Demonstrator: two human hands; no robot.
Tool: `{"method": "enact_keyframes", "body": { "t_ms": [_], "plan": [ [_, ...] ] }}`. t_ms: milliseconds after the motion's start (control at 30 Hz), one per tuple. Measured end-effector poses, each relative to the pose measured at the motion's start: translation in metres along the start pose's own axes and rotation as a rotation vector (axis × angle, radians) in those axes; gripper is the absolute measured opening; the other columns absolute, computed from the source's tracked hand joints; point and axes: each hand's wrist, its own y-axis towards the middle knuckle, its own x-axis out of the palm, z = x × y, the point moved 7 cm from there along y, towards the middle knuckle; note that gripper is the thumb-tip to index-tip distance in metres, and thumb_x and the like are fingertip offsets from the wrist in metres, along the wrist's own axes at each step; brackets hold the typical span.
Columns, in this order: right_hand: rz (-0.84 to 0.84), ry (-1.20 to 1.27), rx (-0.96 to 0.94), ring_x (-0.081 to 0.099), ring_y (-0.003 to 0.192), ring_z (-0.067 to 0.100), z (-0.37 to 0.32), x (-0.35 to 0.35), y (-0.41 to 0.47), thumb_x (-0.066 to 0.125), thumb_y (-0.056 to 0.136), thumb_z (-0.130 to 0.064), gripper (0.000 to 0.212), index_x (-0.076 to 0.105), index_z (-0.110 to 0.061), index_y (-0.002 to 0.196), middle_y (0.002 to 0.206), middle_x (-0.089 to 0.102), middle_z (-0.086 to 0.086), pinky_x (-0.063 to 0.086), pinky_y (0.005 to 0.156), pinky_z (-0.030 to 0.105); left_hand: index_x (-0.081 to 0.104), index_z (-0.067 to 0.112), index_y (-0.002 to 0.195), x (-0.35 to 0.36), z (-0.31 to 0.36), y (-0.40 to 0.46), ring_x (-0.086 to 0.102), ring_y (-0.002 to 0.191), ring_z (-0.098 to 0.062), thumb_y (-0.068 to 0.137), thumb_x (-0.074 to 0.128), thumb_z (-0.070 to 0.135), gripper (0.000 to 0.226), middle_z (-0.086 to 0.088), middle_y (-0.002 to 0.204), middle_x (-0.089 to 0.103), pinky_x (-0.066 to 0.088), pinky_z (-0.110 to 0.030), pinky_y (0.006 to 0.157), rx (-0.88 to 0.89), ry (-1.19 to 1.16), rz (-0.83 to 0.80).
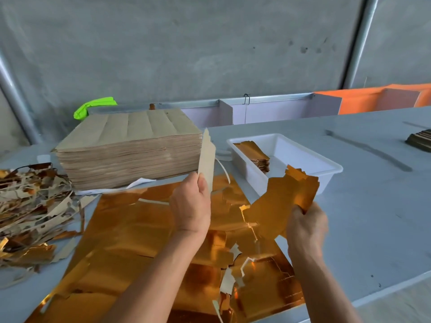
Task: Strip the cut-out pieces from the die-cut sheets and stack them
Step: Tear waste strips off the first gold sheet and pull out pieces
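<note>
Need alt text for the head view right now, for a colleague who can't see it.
Left hand holds a strip, right hand grips gold cut-outs above a die-cut sheet; behind, a white tray and brown sheet stack.

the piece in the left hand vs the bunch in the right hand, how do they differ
The left hand holds a piece upright, its dull beige back showing; the right hand holds a bunch of pieces tilted, their shiny gold faces showing. The piece is a narrow strip; the bunch is broader and looks several layers thick. Both are held above the gold sheet.
</note>
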Motion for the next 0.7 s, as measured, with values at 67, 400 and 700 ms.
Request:
{"method": "enact_keyframes", "body": {
  "t_ms": [67,400,700],
  "plan": [
    [-0.045,0.073,-0.005,0.048,0.063,0.021,-0.007,0.004,-0.001,0.041,0.096,-0.006,0.03,0.044,-0.017,0.068,0.066,0.048,0.002,0.042,0.06,0.038,0.05,0.015,0.077,-0.006,-0.001,0.001,0.067,0.089,-0.023,0.096,0.05,0.021,0.02,-0.012,0.1,0.069,0.059,-0.032,0.07,-0.021,-0.04,0.009],
    [-0.399,0.258,-0.288,0.053,0.05,0.002,-0.072,0.019,-0.026,0.044,0.099,-0.01,0.026,0.054,-0.02,0.077,0.054,0.055,-0.015,0.041,0.043,0.013,0.05,0.047,0.083,0.044,0.003,-0.025,0.06,0.082,-0.01,0.102,0.035,0.033,0.029,0.009,0.092,0.055,0.056,-0.027,0.051,-0.628,-0.89,-0.342],
    [-0.239,0.264,-0.192,0.052,0.063,0.021,-0.059,0.014,-0.012,0.043,0.099,-0.01,0.029,0.052,-0.021,0.073,0.067,0.055,-0.002,0.044,0.055,0.038,0.045,0.014,0.094,0.038,-0.014,-0.024,0.062,0.079,-0.019,0.1,0.03,0.031,0.024,-0.002,0.085,0.053,0.052,-0.022,0.055,-0.329,-0.466,-0.205]
  ]
}}
